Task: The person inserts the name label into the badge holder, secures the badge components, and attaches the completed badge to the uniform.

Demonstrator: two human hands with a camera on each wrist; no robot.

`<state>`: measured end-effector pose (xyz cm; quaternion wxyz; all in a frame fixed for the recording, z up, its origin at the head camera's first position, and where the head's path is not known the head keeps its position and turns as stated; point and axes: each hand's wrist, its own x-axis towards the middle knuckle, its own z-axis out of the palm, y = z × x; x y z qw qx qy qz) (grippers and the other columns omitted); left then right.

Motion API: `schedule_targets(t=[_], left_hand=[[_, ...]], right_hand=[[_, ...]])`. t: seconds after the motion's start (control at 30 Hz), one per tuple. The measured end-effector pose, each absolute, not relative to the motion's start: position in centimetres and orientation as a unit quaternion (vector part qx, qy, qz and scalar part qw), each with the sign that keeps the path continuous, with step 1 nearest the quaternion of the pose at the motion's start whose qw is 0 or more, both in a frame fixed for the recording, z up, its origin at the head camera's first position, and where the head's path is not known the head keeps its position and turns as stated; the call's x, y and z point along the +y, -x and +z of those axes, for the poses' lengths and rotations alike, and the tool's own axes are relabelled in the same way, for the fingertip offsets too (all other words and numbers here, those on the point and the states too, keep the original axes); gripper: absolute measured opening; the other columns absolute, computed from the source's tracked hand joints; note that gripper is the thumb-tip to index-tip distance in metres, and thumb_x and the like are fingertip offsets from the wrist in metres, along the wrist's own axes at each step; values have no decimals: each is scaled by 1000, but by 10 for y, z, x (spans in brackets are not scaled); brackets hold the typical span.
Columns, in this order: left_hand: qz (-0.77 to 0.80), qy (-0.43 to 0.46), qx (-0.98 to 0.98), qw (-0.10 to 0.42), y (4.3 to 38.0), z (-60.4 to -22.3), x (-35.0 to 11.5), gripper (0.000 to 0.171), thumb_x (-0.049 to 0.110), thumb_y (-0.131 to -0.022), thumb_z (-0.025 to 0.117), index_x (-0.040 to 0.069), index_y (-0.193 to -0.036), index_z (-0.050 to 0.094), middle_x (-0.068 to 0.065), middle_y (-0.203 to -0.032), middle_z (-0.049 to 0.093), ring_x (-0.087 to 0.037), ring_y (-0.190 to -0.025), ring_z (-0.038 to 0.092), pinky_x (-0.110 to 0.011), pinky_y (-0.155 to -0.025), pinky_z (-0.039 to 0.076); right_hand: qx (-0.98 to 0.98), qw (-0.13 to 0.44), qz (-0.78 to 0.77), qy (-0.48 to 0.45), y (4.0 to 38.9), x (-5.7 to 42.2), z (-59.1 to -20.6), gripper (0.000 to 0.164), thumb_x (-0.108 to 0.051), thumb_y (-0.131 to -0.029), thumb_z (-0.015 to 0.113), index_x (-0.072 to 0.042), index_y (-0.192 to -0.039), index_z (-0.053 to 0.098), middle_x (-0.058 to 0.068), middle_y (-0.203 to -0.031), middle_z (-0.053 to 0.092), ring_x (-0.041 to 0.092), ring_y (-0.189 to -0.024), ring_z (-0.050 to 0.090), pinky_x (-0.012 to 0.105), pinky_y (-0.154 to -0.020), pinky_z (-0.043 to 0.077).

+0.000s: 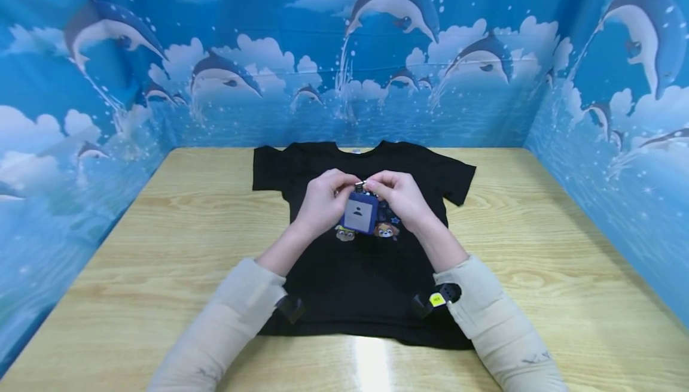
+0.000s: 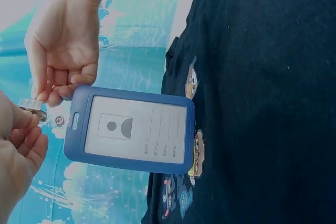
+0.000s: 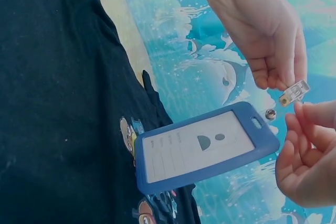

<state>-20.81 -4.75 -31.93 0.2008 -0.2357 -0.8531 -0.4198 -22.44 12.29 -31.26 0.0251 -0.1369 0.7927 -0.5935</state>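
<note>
A blue badge holder (image 1: 359, 212) with a white card inside hangs over the chest of a black T-shirt (image 1: 366, 290). At its slotted end are a snap button (image 2: 59, 120) on a clear strap and a shiny metal badge clip (image 3: 294, 93). My left hand (image 1: 326, 200) pinches the clip from one side between thumb and forefinger. From the other side my right hand (image 1: 402, 198) pinches it too, the fingertips of both hands close together. The other fingers of both hands are curled in. The holder's card side faces up toward me.
The T-shirt lies spread on a wooden table (image 1: 177, 248), neck at the far side, with cartoon dog prints (image 1: 385, 230) on its chest. A blue dolphin-printed curtain (image 1: 269, 81) stands behind the table and along both sides.
</note>
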Motion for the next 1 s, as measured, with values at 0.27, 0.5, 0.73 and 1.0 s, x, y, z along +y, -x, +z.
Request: schedule_targets(t=[0.27,0.5,0.73,1.0], left_hand=[[-378,251,-859,239,209,-319,-46,14,-1,-87,61,-1,-94,72,-8,-84,66,-17,-79,60,-26,-67,50],[-384,231,-867,218,209,-317,-45,14,1,-87,60,-1,-95,72,-8,-84,67,-17,-77,62,-27,-65,50],[-418,181,-874,171,209,-315,-45,16,4,-89,58,2,-96,73,-8,-89,68,-18,-82,62,-30,-68,51],[-454,142,-867,150,209,-315,-45,17,4,-89,58,4,-94,74,-8,-92,69,-19,-84,62,-32,-69,50]], right_hand=[[813,6,-567,131,223,119,-311,21,-13,-94,54,5,-90,65,13,-93,62,24,-84,51,32,-73,41],[841,-39,-520,143,222,116,-309,17,-10,-92,56,2,-84,65,12,-90,61,22,-80,52,32,-71,42],[877,-83,-443,167,220,114,-307,17,-13,-93,57,-2,-84,66,8,-87,57,22,-77,51,34,-69,41],[918,-93,-341,182,218,111,-303,17,-16,-93,56,-3,-85,64,7,-88,56,23,-77,48,36,-69,39]])
